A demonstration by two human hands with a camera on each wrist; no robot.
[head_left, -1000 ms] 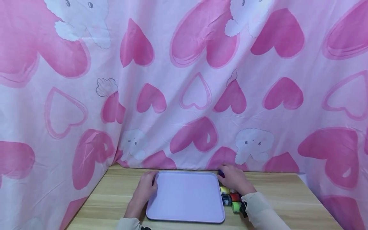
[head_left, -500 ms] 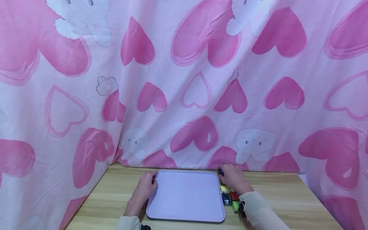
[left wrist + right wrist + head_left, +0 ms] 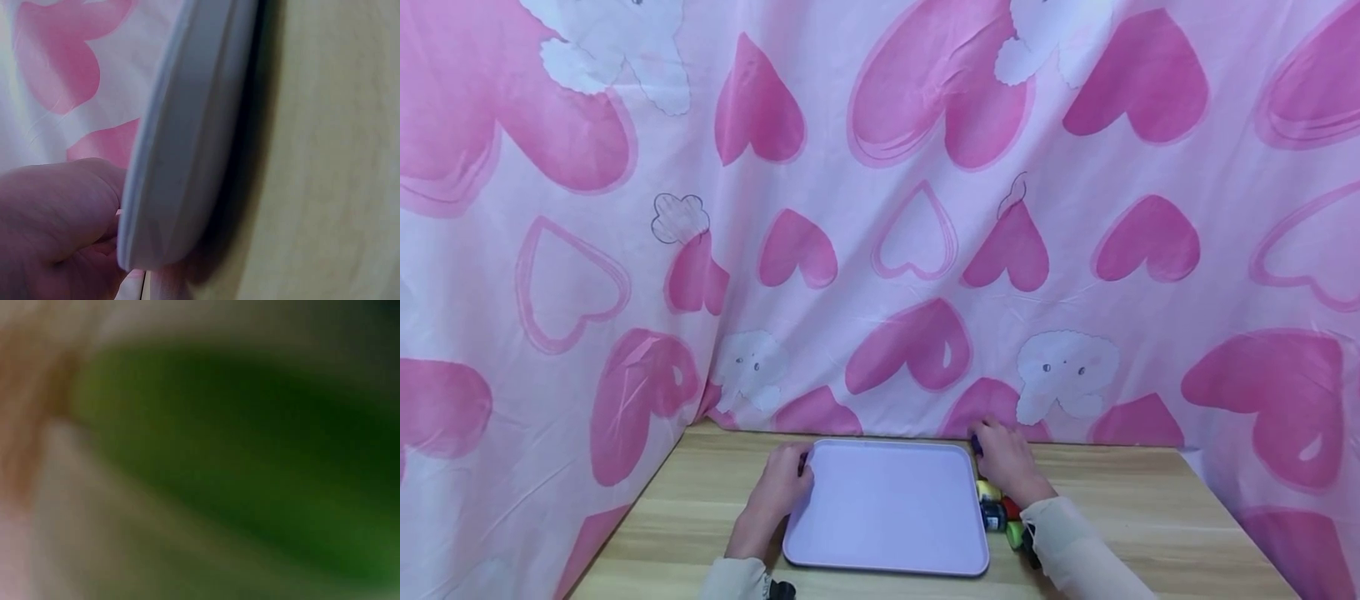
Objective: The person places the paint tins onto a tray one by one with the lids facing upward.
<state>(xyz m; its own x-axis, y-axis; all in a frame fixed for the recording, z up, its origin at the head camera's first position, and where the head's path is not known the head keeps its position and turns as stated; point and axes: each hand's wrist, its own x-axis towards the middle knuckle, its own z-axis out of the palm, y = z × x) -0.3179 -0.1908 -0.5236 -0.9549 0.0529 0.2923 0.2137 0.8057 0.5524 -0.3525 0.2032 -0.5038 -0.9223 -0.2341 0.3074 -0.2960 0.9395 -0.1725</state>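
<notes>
A pale lilac tray (image 3: 886, 507) lies on the wooden table between both hands. At its far left corner, my left hand (image 3: 778, 487) holds a small dark object (image 3: 803, 460), mostly covered by the fingers. In the left wrist view the left hand (image 3: 59, 219) is right at the tray's rim (image 3: 181, 144). Near the far right corner, my right hand (image 3: 1006, 460) grips a small dark purple bottle (image 3: 977, 445). A blurred green bottle (image 3: 206, 450) fills much of the right wrist view.
Along the tray's right side sit a yellow bottle (image 3: 988, 491), a black bottle (image 3: 993, 516), a red bottle (image 3: 1011, 508) and a green bottle (image 3: 1015, 534), partly behind my right forearm. A pink heart-print curtain (image 3: 910, 233) hangs at the table's (image 3: 1138, 517) back and sides.
The head view has tilted down slightly. Both hands keep their places at the tray's far corners, and my right sleeve covers slightly more of the bottles.
</notes>
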